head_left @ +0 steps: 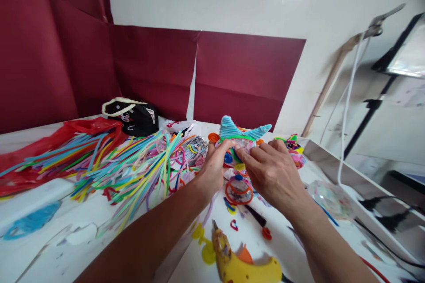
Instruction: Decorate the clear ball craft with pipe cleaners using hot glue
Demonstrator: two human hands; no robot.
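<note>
Both hands are at a pipe-cleaner craft piece (pixel 229 128) with light-blue ribbed points, a green band and an orange coil at its left side. My left hand (pixel 214 166) grips its left side, thumb on the front. My right hand (pixel 272 170) is closed at the right side, its index finger pressed against the front; the other fingers are curled. The fingers hide much of the piece. Just below it lies a round clear piece with an orange pipe-cleaner rim (pixel 238 198). A yellow glue gun (pixel 245 269) lies nearest to me, between my forearms.
Many loose pipe cleaners (pixel 133 170) spread across the left, some in a red plastic bag (pixel 20 159). A black bag (pixel 133 119) stands behind them. A colourful finished-looking craft (pixel 294 148), a clear plastic container (pixel 327 196) and a white power strip (pixel 375 225) sit at right.
</note>
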